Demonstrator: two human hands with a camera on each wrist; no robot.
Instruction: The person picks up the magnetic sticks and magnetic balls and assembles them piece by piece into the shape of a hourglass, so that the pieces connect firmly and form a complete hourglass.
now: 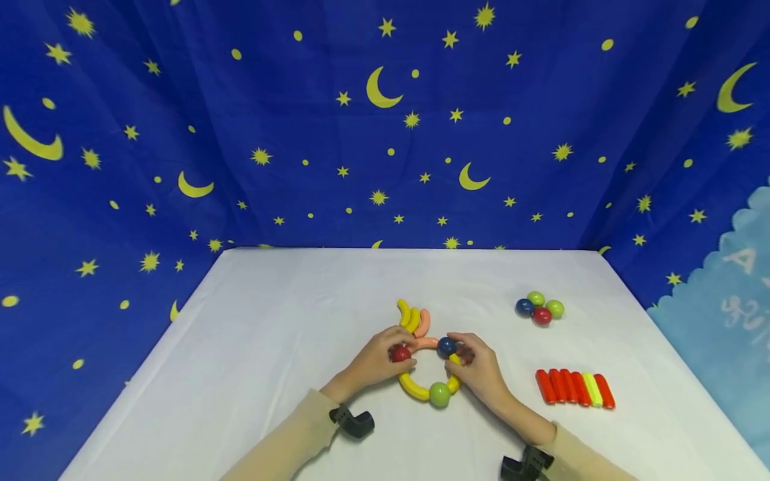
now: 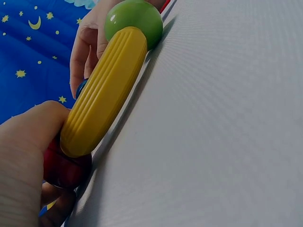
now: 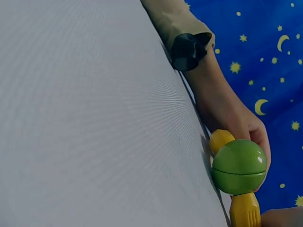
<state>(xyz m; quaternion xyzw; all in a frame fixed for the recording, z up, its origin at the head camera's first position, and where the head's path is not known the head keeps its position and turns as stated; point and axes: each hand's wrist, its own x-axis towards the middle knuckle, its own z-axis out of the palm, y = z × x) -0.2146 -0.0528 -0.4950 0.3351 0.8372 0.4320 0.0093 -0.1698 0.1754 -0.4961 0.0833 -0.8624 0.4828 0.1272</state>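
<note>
In the head view a ring of curved rods and balls lies on the white table. My left hand [image 1: 374, 357] grips its red ball [image 1: 400, 354] from the left. My right hand [image 1: 484, 371] holds the blue ball [image 1: 446, 347] and touches the top of a yellow curved rod [image 1: 454, 383]. Between red and blue runs a salmon curved rod [image 1: 427, 343]. A longer yellow curved rod [image 2: 104, 94] leads from the red ball to the green ball [image 3: 239, 166] at the ring's near side. My right fingertips are partly hidden.
Just beyond the ring lie loose yellow curved rods [image 1: 414, 321] and a salmon one [image 1: 424, 323]. Farther right sits a cluster of green, blue and red balls [image 1: 543, 316]. A row of red straight rods [image 1: 569, 387] with one yellow-green rod [image 1: 592, 389] lies at right.
</note>
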